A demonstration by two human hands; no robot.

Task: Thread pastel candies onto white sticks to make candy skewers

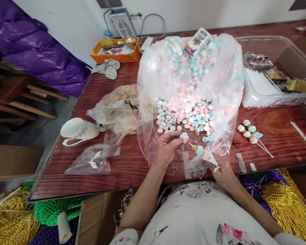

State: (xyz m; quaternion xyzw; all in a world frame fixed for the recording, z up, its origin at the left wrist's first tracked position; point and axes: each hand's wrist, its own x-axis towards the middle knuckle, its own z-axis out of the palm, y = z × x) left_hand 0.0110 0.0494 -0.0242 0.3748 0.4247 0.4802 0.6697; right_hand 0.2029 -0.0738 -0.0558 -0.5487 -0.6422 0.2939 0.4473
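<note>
My left hand pinches a pink and a pale blue button-shaped piece, like candies, between thumb and fingertips. My right hand is closed around several white sticks. One stick carries blue, orange and green pieces, and its bare tip points toward the pieces in my left hand, apart from them. Both hands are over the front of a large clear plastic bag. Loose pink, white and blue pieces spill from its mouth, with a few small green rings among them.
Two filled skewers lie to the right, near a clear plastic bin. On the left are a white mug and smaller plastic bags. A printed box rests on the big bag; an orange tray stands behind.
</note>
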